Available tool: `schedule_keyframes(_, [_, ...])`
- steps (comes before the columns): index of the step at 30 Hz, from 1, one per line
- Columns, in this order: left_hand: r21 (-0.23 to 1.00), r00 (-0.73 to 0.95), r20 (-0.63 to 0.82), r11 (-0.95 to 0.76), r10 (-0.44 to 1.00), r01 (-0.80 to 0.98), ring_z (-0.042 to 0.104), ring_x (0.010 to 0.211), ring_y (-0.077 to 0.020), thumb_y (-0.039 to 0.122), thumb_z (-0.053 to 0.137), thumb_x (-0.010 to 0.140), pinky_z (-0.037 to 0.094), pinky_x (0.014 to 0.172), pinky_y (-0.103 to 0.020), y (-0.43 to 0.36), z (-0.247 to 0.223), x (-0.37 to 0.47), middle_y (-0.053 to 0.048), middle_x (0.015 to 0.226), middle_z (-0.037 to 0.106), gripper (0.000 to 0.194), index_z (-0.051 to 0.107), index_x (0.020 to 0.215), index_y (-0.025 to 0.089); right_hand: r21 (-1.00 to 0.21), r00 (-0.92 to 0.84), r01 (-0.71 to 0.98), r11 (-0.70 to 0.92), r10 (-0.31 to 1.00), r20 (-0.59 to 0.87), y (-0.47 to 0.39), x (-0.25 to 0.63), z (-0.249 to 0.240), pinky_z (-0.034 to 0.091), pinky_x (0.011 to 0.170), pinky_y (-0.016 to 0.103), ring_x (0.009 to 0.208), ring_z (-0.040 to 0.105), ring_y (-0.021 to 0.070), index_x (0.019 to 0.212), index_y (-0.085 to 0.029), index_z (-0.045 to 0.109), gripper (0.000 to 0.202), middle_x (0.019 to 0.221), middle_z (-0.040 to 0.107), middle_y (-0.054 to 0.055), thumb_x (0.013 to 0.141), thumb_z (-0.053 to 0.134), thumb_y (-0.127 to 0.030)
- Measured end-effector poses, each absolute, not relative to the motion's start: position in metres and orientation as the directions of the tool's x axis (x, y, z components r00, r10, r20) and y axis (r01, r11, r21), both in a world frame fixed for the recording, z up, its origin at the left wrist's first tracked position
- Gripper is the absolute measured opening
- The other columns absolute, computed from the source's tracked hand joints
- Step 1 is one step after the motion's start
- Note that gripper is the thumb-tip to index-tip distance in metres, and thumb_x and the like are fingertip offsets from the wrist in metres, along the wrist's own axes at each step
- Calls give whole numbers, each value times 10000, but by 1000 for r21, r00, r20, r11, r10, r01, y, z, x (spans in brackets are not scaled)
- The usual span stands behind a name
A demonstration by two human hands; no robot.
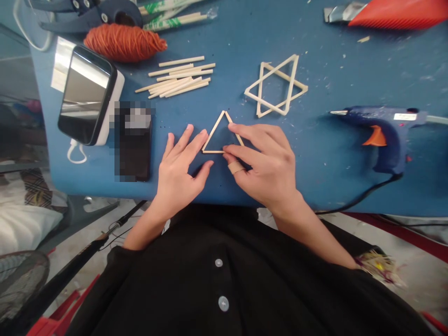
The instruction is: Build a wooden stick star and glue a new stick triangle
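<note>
Three thin wooden sticks form a triangle [213,131] on the blue table, its point away from me. My left hand [180,172] lies with fingers spread, its index fingertip touching the triangle's left side. At the right side and the bottom stick are the fingertips of my right hand [268,163], which wears a tan bandage on one finger and covers the lower right corner. Beyond it lies a six-pointed star of sticks [260,88]. A pile of loose sticks [182,81] rests to the upper left of the triangle.
A blue glue gun [376,119] lies at the right, its cable at the front edge. The table [210,37] also bears a red-handled cutter [395,14], orange twine [124,42], a phone [87,95] on a white device, a black object [135,154] and dark-handled pliers [84,16].
</note>
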State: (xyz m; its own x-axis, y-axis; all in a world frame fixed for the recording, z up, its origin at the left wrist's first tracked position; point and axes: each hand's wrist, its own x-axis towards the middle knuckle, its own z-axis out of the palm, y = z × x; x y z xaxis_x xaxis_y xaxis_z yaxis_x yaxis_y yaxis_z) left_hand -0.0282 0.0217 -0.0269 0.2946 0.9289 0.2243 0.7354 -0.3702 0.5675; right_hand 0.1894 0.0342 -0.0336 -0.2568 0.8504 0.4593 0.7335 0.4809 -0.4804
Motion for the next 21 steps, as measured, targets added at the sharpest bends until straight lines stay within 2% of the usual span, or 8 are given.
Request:
schedule_keyframes(3, [559, 291, 224, -368, 930, 743, 596, 1558, -308, 271, 689, 1053, 370, 1391, -573, 22, -26, -27, -92, 1518, 744, 502, 614, 1549, 247, -481, -252, 737, 475, 853, 457, 34, 190, -34, 616, 979, 480, 1156, 738, 293, 983, -241, 842, 138, 1363, 793, 61, 973, 736, -153])
schedule_keyframes(8, [548, 324, 158, -356, 933, 757, 528, 1614, -330, 266, 629, 1076, 291, 1405, -642, 22, -23, -25, -92, 1603, 679, 436, 665, 1510, 272, -490, -259, 742, 458, 869, 421, 33, 190, -34, 606, 1006, 489, 1166, 732, 286, 985, -251, 844, 148, 1369, 792, 43, 986, 721, -170])
schedule_keyframes(15, [542, 330, 168, -366, 929, 756, 531, 1610, -345, 237, 640, 1063, 292, 1391, -691, 21, -25, -24, -96, 1555, 714, 393, 713, 1448, 264, -514, -259, 757, 403, 908, 330, 32, 190, -34, 595, 1025, 535, 1204, 722, 307, 997, -278, 853, 174, 1371, 791, 30, 977, 714, -174])
schedule_keyframes(21, [552, 339, 180, -380, 923, 742, 523, 1616, -337, 220, 645, 1059, 279, 1398, -689, 21, -27, -25, -91, 1570, 702, 419, 693, 1472, 273, -514, -258, 747, 421, 897, 359, 32, 191, -34, 596, 1043, 530, 1202, 723, 305, 1011, -270, 853, 176, 1398, 778, 51, 974, 716, -165])
